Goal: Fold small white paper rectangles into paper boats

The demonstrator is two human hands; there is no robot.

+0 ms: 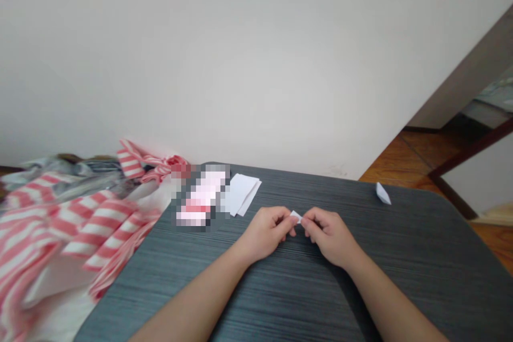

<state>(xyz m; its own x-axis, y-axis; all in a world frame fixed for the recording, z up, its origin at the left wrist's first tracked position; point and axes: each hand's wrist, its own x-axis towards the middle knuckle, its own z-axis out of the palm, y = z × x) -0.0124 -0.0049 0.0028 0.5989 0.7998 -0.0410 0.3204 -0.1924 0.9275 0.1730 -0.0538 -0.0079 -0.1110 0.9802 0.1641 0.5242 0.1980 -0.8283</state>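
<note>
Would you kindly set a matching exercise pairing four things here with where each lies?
1. Tiny folded white paper
2. White paper sheets
3. Larger folded white paper
4. Red-and-white striped cloth

A. Far right of the dark grey table
B. Heaped left of the table
C. Between left hand and right hand
D. Flat near the table's far edge

Pairs: 1-C; 2-D; 3-A; 4-B

The dark grey wood-grain surface (404, 262) carries a small stack of white paper sheets (242, 195) near its far edge, a pixelated item (200, 197) just left of them, and a folded white paper piece (383, 193) at the upper right of the frame.
</note>
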